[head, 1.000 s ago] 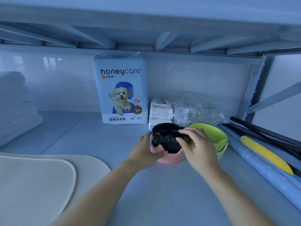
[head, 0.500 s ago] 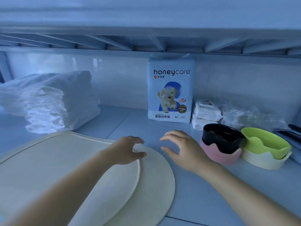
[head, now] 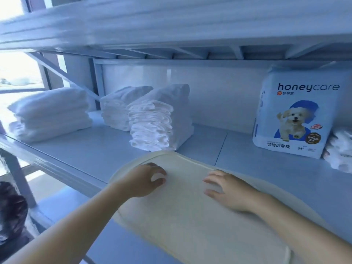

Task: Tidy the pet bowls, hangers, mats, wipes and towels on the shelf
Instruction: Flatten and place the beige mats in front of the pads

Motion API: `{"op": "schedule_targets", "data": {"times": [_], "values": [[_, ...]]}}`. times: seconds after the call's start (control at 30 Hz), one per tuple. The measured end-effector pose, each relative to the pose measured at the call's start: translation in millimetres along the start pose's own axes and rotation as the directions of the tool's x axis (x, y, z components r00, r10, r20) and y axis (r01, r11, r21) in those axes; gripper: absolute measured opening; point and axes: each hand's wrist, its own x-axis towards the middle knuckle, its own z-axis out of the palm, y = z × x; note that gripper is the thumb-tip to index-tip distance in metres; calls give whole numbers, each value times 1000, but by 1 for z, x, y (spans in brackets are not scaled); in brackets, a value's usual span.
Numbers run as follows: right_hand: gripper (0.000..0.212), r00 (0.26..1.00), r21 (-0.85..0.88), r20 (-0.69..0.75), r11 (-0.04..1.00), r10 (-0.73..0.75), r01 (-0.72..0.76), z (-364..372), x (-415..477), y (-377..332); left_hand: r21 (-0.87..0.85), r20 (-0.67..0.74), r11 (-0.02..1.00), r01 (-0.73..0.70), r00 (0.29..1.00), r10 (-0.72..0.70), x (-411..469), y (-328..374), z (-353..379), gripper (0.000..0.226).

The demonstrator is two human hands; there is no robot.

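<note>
On shelf [head: 91, 149], cream mat [head: 181, 221] | left hand [head: 141, 182] fingers curled atop, grip unclear | right hand [head: 231, 192] fingers flat

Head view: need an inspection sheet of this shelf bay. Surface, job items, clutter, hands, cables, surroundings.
Surface: shelf, pale blue boards with a seam between two panels.
Job's things: cream mats, one on the other, appear to overhang the front edge. White towels folded in three stacks at the left and back. honeycare pack upright at the back wall. wipes at the right edge, blurred.
Clutter: dark bundle below the shelf, unidentifiable.
Hands: left hand on the top mat with fingers bent, grip unclear. right hand flat on the mat with fingers spread.
Cables: nothing seen.
Surroundings: upper shelf overhead, bright window at the left.
</note>
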Motion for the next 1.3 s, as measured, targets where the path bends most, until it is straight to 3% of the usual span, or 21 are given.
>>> {"op": "schedule_targets", "data": {"times": [0.27,0.57,0.7,0.9,1.13,1.3], "values": [[51,998,13,2,998,59,-59,14,40,-28,-46,-21,994,99,995,-100,9,-62,-14,29],[48,986,157,-46,976,160,-151,15,36,-24,-162,-3,961,225,974,-229,27,-83,-24,66],[49,983,155,-60,975,171,-160,13,36,-26,-250,27,926,283,958,-285,29,-90,-28,62],[48,980,122,-138,985,141,-125,9,54,-45,-322,-16,928,186,979,-202,20,-89,-32,22],[48,963,115,-271,993,0,32,7,87,-77,-472,-26,877,86,993,-112,12,-84,-36,35],[48,950,103,-311,995,40,-8,-6,72,-58,-589,-81,808,32,992,-98,12,-55,-53,39]]}}
